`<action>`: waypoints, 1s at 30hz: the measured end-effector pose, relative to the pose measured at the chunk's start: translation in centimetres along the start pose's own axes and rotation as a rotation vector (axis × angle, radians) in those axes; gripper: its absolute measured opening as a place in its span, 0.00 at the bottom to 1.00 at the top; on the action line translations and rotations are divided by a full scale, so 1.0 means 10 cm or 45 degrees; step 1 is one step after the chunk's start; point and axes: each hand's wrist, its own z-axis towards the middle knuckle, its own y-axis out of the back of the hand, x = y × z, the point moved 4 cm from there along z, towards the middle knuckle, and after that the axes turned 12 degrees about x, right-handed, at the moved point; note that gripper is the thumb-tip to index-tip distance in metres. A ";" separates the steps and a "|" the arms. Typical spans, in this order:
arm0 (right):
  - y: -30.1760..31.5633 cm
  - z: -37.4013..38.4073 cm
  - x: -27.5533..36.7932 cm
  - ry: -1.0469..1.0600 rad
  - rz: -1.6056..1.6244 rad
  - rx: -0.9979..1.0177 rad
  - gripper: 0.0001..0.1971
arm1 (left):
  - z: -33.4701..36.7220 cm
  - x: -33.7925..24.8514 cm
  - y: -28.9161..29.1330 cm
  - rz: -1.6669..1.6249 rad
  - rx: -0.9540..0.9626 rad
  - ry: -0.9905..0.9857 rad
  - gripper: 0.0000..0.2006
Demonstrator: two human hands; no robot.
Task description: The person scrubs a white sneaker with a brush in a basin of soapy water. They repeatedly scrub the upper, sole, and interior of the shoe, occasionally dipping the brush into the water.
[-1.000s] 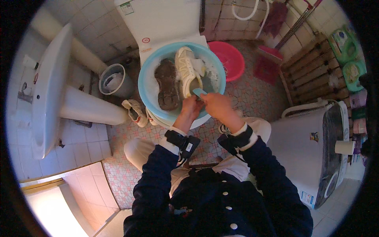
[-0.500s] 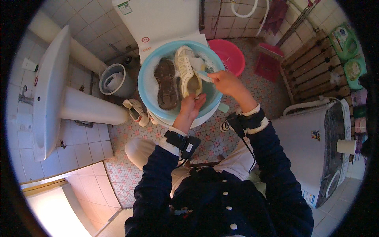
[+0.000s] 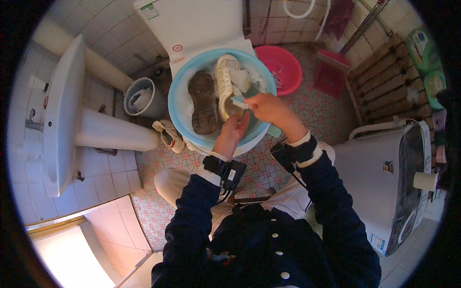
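Left of the light-blue plastic basin (image 3: 173, 108) is a ceramic pedestal washbasin (image 3: 66, 125); nearer stands a grey bucket (image 3: 127, 103). Just off the basin's lower left rim, a white sneaker (image 3: 168, 134) rests on the floor.

The basin sits on the toilet (image 3: 197, 24), presumably for a convenient working height. In the left half of its suds lies a brown shoe (image 3: 203, 103), apparently sole-up; beside it, near the basin's middle, a cream sneaker (image 3: 224, 85) points its toe toward the far rim.

At the near rim, the left hand (image 3: 235, 126) meets the sneaker's heel with loosely bent fingers, probably to steady it; whether they pinch it I cannot tell. Over the basin's right side, the right hand (image 3: 269, 109) is clenched around a pale-blue brush (image 3: 238, 102), directed at the shoe opening.

Behind the basin to the right is a pink tub (image 3: 298, 72); farther right, a washing machine (image 3: 365, 163).

A green-edged sticker (image 3: 150, 10) and round red mark (image 3: 177, 48) lie beyond the basin, and a blue-white label (image 3: 378, 242) well to its right; their print is too small to read.
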 end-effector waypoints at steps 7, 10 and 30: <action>-0.28 0.06 0.12 -0.197 -0.287 -0.075 0.15 | 0.11 -0.05 0.20 0.213 0.160 0.034 0.09; -0.26 -0.09 0.22 -0.088 -0.191 -0.241 0.14 | 0.12 -0.07 0.22 0.297 0.246 0.020 0.09; -0.31 -0.09 0.16 -0.174 -0.236 -0.216 0.12 | -0.03 -0.09 0.06 0.448 0.176 -0.113 0.09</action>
